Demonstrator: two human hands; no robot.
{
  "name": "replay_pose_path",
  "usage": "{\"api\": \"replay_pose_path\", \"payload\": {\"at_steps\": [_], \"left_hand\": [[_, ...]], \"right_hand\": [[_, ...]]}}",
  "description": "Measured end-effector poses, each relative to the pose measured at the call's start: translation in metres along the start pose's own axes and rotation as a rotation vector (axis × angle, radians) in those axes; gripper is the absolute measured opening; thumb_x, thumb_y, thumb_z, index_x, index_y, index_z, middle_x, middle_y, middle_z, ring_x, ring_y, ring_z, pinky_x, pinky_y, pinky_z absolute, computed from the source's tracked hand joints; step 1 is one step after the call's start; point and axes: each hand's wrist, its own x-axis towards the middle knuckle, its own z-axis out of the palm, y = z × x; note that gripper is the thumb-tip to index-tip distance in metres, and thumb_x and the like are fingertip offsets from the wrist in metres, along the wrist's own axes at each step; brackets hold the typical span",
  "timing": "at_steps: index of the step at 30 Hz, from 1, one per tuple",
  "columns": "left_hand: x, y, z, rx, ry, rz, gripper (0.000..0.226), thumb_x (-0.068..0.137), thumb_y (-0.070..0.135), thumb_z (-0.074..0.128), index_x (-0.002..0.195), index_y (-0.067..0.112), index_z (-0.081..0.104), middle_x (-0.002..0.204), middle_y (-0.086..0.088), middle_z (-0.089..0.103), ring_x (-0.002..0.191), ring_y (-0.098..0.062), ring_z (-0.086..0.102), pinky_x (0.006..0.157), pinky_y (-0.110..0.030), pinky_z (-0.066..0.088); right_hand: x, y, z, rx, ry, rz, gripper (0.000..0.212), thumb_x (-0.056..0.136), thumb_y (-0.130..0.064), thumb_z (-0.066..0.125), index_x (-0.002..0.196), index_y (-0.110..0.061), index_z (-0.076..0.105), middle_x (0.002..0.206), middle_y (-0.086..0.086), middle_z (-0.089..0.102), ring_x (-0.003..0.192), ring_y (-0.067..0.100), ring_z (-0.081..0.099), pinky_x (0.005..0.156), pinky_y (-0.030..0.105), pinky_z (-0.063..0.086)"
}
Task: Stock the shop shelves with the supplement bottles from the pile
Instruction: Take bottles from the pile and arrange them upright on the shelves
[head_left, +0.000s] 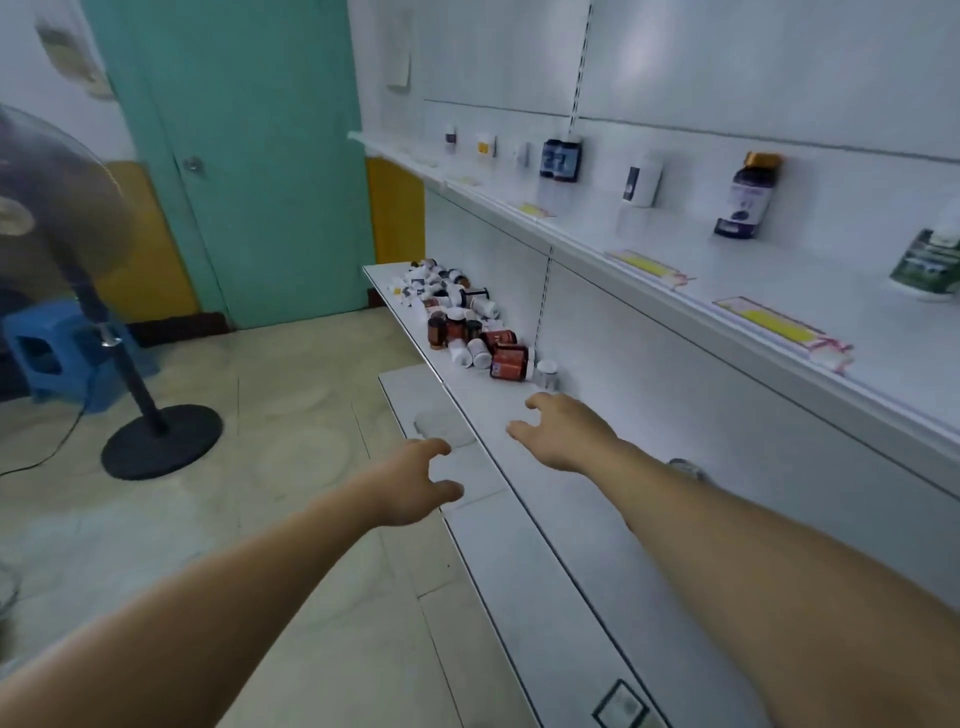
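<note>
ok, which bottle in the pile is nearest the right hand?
The small clear bottle with a white cap, at the pile's near end; the red-brown ones lie farther back.

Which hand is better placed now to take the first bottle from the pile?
Probably the right hand: it hovers open over the lower shelf, nearest the pile. The left hand is beyond the shelf edge.

You are standing in a small shop. White metal wall shelving (675, 364) with slotted uprights runs along your right, yellow price strips (769, 322) clipped to the upper shelf's edge, single supplement bottles (748, 197) spaced along it for display, and a pile of bottles (467, 322) on the lower shelf.
</note>
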Motion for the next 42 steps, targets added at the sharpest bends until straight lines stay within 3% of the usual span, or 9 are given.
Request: {"api": "replay_pose_path", "payload": {"at_steps": [3,7,16,23,31,36,39,42], "left_hand": [[0.076,-0.02,-0.018,0.01,-0.004,0.013,0.062,0.088,0.042,0.059,0.142,0.023,0.036,0.149,-0.002,0.035,0.132,-0.022,0.039,0.103,-0.028,0.033],[0.178,-0.047,-0.051,0.037,-0.023,0.001,0.062,0.089,0.041,0.059,0.142,0.022,0.036,0.148,-0.004,0.037,0.132,-0.023,0.04,0.104,-0.028,0.033],[0.367,-0.115,-0.129,0.036,-0.102,-0.011,0.063,0.089,0.044,0.058,0.143,0.022,0.035,0.147,-0.006,0.038,0.13,-0.024,0.043,0.101,-0.03,0.035],[0.525,-0.193,-0.177,0.091,-0.216,0.086,0.064,0.089,0.043,0.058,0.144,0.021,0.034,0.15,-0.006,0.034,0.134,-0.025,0.037,0.104,-0.032,0.033],[0.678,-0.244,-0.236,0.185,-0.361,0.181,0.065,0.089,0.047,0.056,0.144,0.021,0.033,0.146,-0.006,0.038,0.128,-0.025,0.044,0.102,-0.031,0.037],[0.751,-0.255,-0.238,0.224,-0.417,0.215,0.068,0.088,0.047,0.058,0.145,0.02,0.032,0.148,-0.007,0.037,0.129,-0.025,0.043,0.105,-0.033,0.038],[0.792,-0.256,-0.239,0.265,-0.396,0.249,0.062,0.09,0.042,0.057,0.142,0.017,0.035,0.147,-0.009,0.036,0.13,-0.026,0.041,0.101,-0.031,0.036],[0.83,-0.262,-0.237,0.287,-0.379,0.258,0.066,0.089,0.043,0.057,0.144,0.017,0.032,0.152,-0.012,0.027,0.136,-0.029,0.032,0.106,-0.034,0.033]], "right_hand": [[0.082,-0.001,0.006,0.007,0.02,0.022,0.063,0.091,-0.054,0.046,0.144,-0.021,0.039,0.149,0.006,0.038,0.131,0.027,0.042,0.103,0.037,0.039],[0.199,-0.005,0.008,0.022,0.02,0.052,0.055,0.088,-0.055,0.047,0.128,-0.018,0.051,0.132,0.01,0.053,0.115,0.03,0.052,0.094,0.04,0.045],[0.395,-0.037,0.013,0.05,-0.029,0.17,0.061,0.078,-0.063,0.044,0.122,-0.021,0.051,0.127,0.011,0.055,0.11,0.032,0.054,0.089,0.038,0.047],[0.525,-0.066,0.048,0.106,0.009,0.306,0.064,0.081,-0.056,0.048,0.133,-0.02,0.046,0.134,0.011,0.052,0.117,0.031,0.051,0.093,0.04,0.046],[0.625,-0.106,0.065,0.15,0.024,0.475,0.048,0.09,-0.046,0.052,0.125,-0.014,0.048,0.124,0.011,0.057,0.108,0.029,0.055,0.072,0.029,0.036],[0.684,-0.109,0.075,0.165,0.01,0.526,0.058,0.089,-0.049,0.052,0.136,-0.017,0.042,0.132,0.011,0.052,0.116,0.031,0.052,0.091,0.036,0.045],[0.725,-0.107,0.084,0.164,0.004,0.499,0.054,0.085,-0.055,0.055,0.122,-0.015,0.051,0.126,0.01,0.055,0.111,0.03,0.055,0.091,0.041,0.048],[0.758,-0.108,0.098,0.14,0.001,0.486,0.062,0.082,-0.062,0.055,0.127,-0.02,0.05,0.129,0.008,0.055,0.113,0.029,0.054,0.092,0.043,0.048]]}}
